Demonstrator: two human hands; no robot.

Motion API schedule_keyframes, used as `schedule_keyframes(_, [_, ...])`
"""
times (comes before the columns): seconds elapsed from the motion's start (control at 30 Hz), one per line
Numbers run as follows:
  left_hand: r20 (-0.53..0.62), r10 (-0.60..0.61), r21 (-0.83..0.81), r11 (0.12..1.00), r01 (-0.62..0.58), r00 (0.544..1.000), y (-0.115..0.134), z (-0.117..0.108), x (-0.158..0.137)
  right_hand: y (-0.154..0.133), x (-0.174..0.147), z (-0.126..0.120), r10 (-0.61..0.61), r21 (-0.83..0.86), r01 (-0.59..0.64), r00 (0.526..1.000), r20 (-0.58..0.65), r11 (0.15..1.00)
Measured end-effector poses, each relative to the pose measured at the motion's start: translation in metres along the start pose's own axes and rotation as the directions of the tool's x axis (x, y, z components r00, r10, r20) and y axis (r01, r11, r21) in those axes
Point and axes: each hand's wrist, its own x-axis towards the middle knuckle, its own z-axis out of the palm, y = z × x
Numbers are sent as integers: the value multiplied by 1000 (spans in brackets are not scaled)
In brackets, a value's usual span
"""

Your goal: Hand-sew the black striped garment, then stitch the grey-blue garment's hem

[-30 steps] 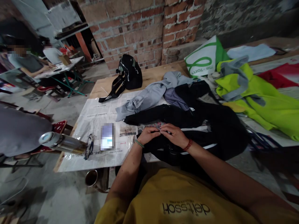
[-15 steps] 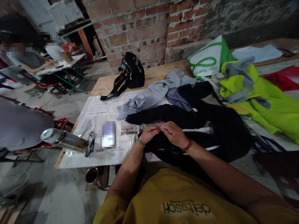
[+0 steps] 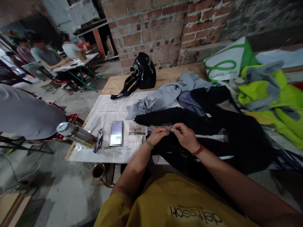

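Note:
My left hand (image 3: 160,136) is closed in a pinch over the near part of a black garment (image 3: 246,135) with white stripes. Just right of it, my right hand (image 3: 186,136) is also pinched, its fingertips almost meeting the left ones. Whatever lies between the fingertips is too small to make out. The garment spreads across the table from under both hands to the right. Beyond the hands lie a grey cloth (image 3: 163,94) and a purple-grey piece (image 3: 191,102).
A phone (image 3: 116,134), eyeglasses (image 3: 98,141) and a steel flask (image 3: 75,133) are on the newspaper-covered table (image 3: 99,115). Behind are a black bag (image 3: 146,72) and a green-white bag (image 3: 227,63); yellow-green clothing (image 3: 267,91) is at right. A mug (image 3: 98,171) stands below the edge. People sit at left.
The whole view has swung left, so things appear further right. Both hands stay pinched close together, and the right fingertips have shifted slightly.

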Motion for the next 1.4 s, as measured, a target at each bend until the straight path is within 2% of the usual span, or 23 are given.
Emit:
schedule_keyframes(0.1, [-22, 18, -7, 1000, -18, 1000, -1, -1, 1, 4, -1, 4, -31, -30, 31, 1000, 5, 999])
schedule_keyframes(0.23, [-27, 49, 80, 996, -46, 998, -3, -1, 2, 10, 0, 6, -117, -94, 121, 992, 50, 988])
schedule_keyframes(0.43, [6, 58, 97, 994, -58, 998, -5, 0, 1, 3, 4, 1, -93, -102, 91, 995, -19, 991])
schedule_keyframes(0.57, [-3, 56, 130, 990, -55, 998, -2, 0, -1, 3, 2, 6, -104, -103, 106, 994, 21, 989])
schedule_keyframes(0.67, [-19, 85, 165, 983, -80, 996, 0, -1, -1, 5, 3, 6, -66, -80, 67, 998, 8, 995])
schedule_keyframes(0.83, [-4, 41, 256, 966, -39, 999, -3, 0, 0, -5, 15, -6, 46, 21, -43, 992, -121, 999])
schedule_keyframes(0.93, [-13, 71, 217, 974, -67, 997, -5, -1, 0, -13, 20, -10, 126, 139, -115, 990, -67, 984])
schedule_keyframes(1.0, [7, 100, 190, 977, -99, 995, -6, -1, 0, -18, 20, -8, 193, 332, -189, 981, 22, 924])
schedule_keyframes(1.1, [53, 106, 207, 972, -115, 993, -6, -2, 0, -21, 20, -5, 289, 643, -313, 946, 147, 699])
schedule_keyframes(1.17, [67, 104, 229, 966, -117, 992, -5, -3, 0, -19, 24, -6, 343, 744, -393, 910, 232, 541])
schedule_keyframes(1.23, [73, 101, 247, 962, -116, 992, -3, -3, 0, -14, 32, -10, 395, 786, -440, 877, 273, 434])
schedule_keyframes(1.3, [75, 91, 249, 962, -107, 993, -1, -2, -1, -8, 41, -18, 444, 817, -424, 865, 236, 391])
schedule_keyframes(1.33, [69, 86, 245, 964, -100, 994, 0, -2, -1, -6, 46, -23, 456, 830, -391, 869, 191, 398])
schedule_keyframes(1.4, [57, 77, 235, 968, -88, 995, 0, -2, -1, -5, 54, -33, 440, 839, -275, 897, 47, 471])
